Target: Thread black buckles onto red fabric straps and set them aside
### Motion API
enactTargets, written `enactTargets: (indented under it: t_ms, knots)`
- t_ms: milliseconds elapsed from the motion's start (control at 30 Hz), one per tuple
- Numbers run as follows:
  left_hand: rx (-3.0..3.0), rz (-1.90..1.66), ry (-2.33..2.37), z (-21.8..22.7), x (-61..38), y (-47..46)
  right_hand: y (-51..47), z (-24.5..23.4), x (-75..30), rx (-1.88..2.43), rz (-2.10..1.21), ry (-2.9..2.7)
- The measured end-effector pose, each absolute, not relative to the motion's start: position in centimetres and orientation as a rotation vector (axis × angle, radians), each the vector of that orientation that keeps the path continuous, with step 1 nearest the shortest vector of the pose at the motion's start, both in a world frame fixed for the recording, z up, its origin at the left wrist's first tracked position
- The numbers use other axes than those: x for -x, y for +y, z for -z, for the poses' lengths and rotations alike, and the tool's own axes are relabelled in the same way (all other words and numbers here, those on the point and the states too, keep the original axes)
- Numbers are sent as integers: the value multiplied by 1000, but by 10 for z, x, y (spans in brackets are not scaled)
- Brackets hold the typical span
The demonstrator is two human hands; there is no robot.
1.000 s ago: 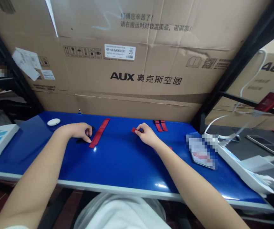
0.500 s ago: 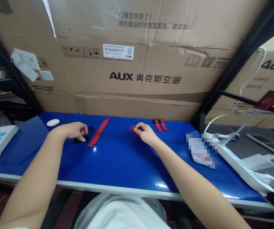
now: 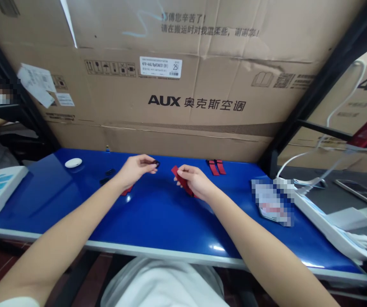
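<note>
My left hand [image 3: 138, 169] pinches a small black plastic buckle [image 3: 157, 163] between thumb and fingers, held above the blue table. My right hand [image 3: 193, 180] is closed on a red strap [image 3: 175, 170], whose short end points toward the buckle; the two are apart. Part of the strap hangs below my right fingers. Beneath my left wrist lie red straps [image 3: 126, 190], mostly hidden by the hand and forearm. Left of that wrist are small black pieces [image 3: 106, 180], partly covered. Two red straps with black buckles [image 3: 216, 167] lie at the back, right of my right hand.
The blue table [image 3: 158, 221] backs onto a large cardboard panel [image 3: 196, 121]. A white round object [image 3: 73, 163] and a white device [image 3: 1, 192] sit at left. A phone [image 3: 271, 204] and a white power strip [image 3: 322, 224] with cables are at right. Another person is partly visible far left.
My left hand has moved right from the black pieces and now holds a black buckle near the strap. My right hand keeps the red strap almost in place.
</note>
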State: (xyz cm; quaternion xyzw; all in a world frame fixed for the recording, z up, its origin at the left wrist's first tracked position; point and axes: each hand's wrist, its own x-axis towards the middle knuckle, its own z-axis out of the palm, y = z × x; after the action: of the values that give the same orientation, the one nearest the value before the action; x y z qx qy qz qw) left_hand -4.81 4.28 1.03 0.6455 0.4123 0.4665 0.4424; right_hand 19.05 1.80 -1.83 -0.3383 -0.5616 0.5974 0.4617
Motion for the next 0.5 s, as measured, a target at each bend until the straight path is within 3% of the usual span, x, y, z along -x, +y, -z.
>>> enactTargets:
  t_ms: [233,500]
  knots:
    - [-1268,-1001,780,14,7,27,11,24,-182,862,-1460,-1550]
    - [-1290,-1105,783,11,9,26,14,17,-189,943,-1280,-1648]
